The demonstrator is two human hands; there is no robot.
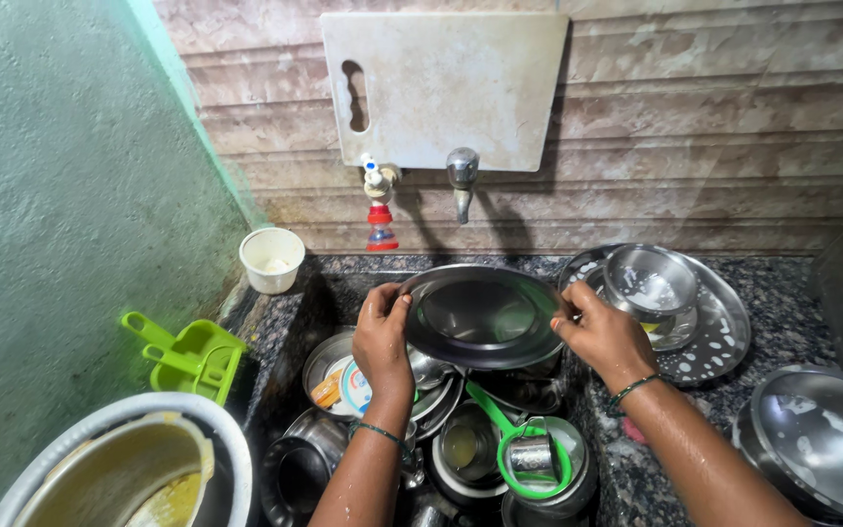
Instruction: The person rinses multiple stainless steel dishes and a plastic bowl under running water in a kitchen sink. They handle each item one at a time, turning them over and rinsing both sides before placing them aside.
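Both hands are gripping a steel plate [481, 315] by its rim, the left hand [381, 337] on its left edge and the right hand [602, 332] on its right, fingers closed around it. The plate is spanning between them, tilted up, above the sink [295, 322] piled with dishes.

The dark speckled stone tabletop [782, 293] runs along the wall. On its left end stands a white cup [271, 259], with green scoops [192, 356] just beside the edge. To the right lies a wide steel tray [719, 337] carrying bowls, and near the right edge sits a steel bowl [822, 434].
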